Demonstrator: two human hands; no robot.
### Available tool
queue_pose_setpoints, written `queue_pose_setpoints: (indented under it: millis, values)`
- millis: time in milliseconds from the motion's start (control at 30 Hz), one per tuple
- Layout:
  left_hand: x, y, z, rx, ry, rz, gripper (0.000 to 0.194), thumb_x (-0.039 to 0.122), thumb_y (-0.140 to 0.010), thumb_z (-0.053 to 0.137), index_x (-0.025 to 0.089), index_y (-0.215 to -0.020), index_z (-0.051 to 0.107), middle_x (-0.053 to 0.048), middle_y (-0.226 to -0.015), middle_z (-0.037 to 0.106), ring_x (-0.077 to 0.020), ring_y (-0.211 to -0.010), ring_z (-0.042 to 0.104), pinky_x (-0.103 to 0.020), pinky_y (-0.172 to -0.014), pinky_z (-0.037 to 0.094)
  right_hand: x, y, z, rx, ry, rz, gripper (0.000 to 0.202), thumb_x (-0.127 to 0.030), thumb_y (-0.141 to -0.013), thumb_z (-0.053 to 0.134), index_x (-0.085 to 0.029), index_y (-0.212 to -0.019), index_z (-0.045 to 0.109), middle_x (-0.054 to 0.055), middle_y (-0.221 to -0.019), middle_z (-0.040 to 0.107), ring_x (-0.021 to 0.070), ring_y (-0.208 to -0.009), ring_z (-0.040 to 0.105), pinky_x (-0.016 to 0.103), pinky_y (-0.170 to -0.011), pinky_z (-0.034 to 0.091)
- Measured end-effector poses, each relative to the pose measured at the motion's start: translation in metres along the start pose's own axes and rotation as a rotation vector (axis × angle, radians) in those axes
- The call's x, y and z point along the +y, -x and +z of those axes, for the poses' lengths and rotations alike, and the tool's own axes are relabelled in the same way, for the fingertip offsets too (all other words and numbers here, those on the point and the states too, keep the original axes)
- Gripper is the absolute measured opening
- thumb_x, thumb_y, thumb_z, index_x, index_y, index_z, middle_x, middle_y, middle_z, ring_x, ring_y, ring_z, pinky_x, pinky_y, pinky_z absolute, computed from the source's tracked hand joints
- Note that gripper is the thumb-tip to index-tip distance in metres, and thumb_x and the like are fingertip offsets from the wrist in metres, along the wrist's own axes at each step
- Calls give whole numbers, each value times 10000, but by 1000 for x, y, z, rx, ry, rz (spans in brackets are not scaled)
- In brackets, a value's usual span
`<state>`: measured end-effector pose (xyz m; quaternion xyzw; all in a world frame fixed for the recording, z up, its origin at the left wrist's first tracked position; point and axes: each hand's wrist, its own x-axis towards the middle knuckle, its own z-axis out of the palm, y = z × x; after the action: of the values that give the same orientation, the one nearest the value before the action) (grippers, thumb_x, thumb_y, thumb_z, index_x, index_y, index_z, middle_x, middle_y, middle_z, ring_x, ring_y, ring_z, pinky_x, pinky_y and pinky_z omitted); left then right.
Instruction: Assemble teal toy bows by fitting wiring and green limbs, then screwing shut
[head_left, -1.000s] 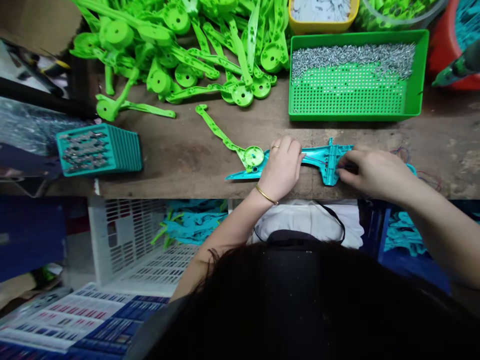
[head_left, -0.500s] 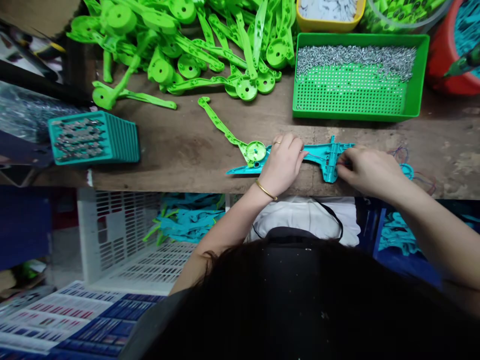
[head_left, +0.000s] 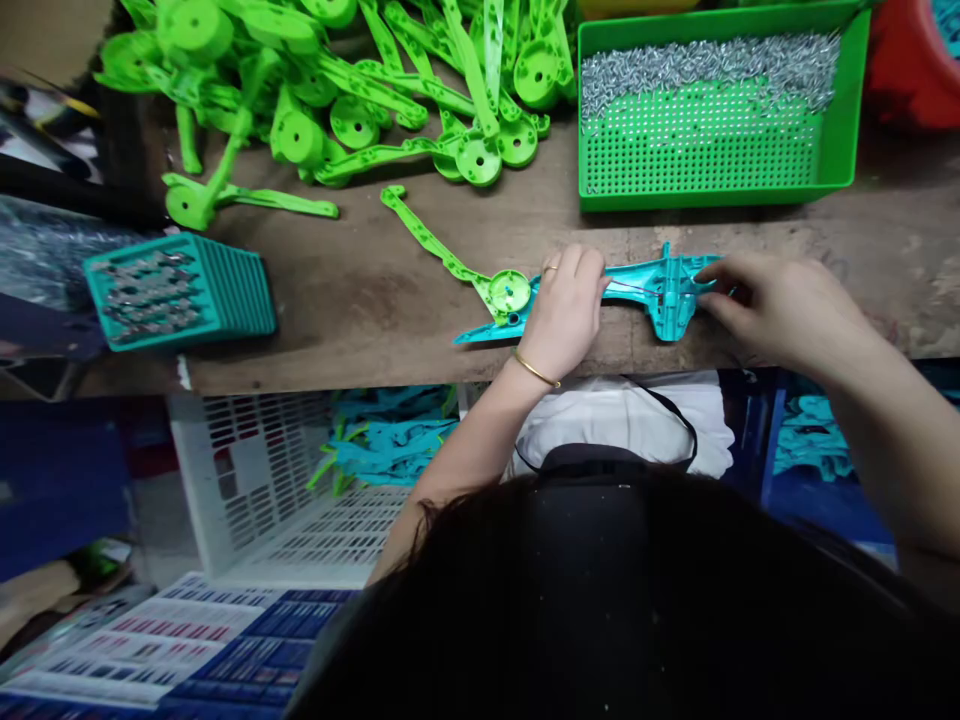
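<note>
A long teal plastic shell (head_left: 660, 290) lies along the front edge of the wooden bench (head_left: 375, 300). My left hand (head_left: 566, 310) presses down on its middle, fingers curled over it, a ring and a gold bracelet showing. My right hand (head_left: 780, 310) pinches the shell's right part, fingertips at its cross-shaped section, where thin red wires run. A green arm with a round disc end (head_left: 480, 275) sits on the shell's left end, just left of my left hand.
A heap of green plastic arms (head_left: 337, 90) fills the back left. A green perforated tray (head_left: 712, 160) with several small metal screws stands at the back right. A teal basket (head_left: 180, 290) of metal parts sits at left. A white crate (head_left: 255, 480) with teal parts is below the bench.
The view has shifted down and slightly left. My right hand has moved a little to the right along the shell. My left hand stays pressed on the middle.
</note>
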<state>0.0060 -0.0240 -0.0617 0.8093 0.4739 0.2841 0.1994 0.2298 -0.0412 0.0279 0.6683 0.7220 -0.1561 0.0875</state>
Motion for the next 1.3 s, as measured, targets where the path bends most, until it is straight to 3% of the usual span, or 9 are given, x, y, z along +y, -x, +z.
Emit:
queue_pose_setpoints:
  millis: [200, 400, 733, 900, 1033, 1133, 1233, 1300]
  values:
    - [0, -3, -12, -26, 162, 3, 206, 348, -1023, 400, 207, -887, 465, -71, -933, 599, -214, -923, 585, -364, -870, 463, 8, 6, 10, 79, 65, -259, 400, -323, -928, 398, -185, -1131, 715, 140, -1017, 667, 286, -919, 618, 396, -781, 424]
    - [11, -11, -14, -19, 213, -47, 233, 371, -1034, 366, 225, -882, 465, -47, -921, 617, -201, -919, 595, -381, -870, 460, 13, 5, 17, 58, 107, -279, 410, -287, -929, 380, -220, -1180, 697, 138, -1038, 649, 297, -955, 600, 420, -777, 383]
    - [-3, -12, -22, -99, 180, -24, 247, 377, -1029, 389, 228, -861, 492, -43, -909, 622, -183, -912, 602, -349, -859, 492, 9, 10, 17, -4, 202, -333, 398, -235, -951, 324, -262, -1117, 685, 112, -1116, 624, 297, -1066, 547, 484, -893, 403]
    - [-4, -13, -30, -101, 214, -54, 218, 364, -1005, 458, 216, -853, 508, -35, -889, 637, -175, -889, 619, -338, -838, 509, 21, 5, 16, 8, 82, -406, 420, -224, -928, 350, -216, -1195, 674, 145, -1119, 630, 315, -1044, 555, 477, -882, 395]
    - [-6, -13, -28, 45, 370, -190, 236, 405, -1020, 419, 229, -889, 503, -17, -859, 622, -155, -852, 653, -319, -805, 543, 26, -2, 16, 39, -39, -403, 437, -231, -898, 392, -171, -1260, 630, 150, -1051, 644, 305, -1018, 584, 443, -865, 415]
    - [-4, -14, -32, 286, 531, -303, 274, 443, -1048, 288, 255, -946, 458, -11, -900, 603, -133, -823, 671, -313, -780, 577, 22, -5, 17, 76, -25, -376, 419, -244, -917, 366, -157, -1225, 638, 165, -1105, 627, 314, -1062, 575, 446, -873, 438]
    - [-1, -16, -50, 530, 577, -374, 265, 467, -1045, 271, 271, -967, 430, 4, -892, 577, -116, -763, 651, -305, -750, 590, 20, -2, 19, 203, 29, -361, 440, -282, -947, 358, -151, -1295, 593, 177, -1297, 566, 341, -1226, 511, 504, -1026, 395]
    - [-1, -16, -67, 653, 616, -349, 198, 432, -1028, 359, 270, -944, 436, 26, -844, 560, -98, -701, 620, -281, -714, 583, 23, 5, 20, 289, 57, -340, 458, -346, -950, 412, -192, -1360, 544, 156, -1404, 517, 355, -1321, 449, 566, -1147, 271]
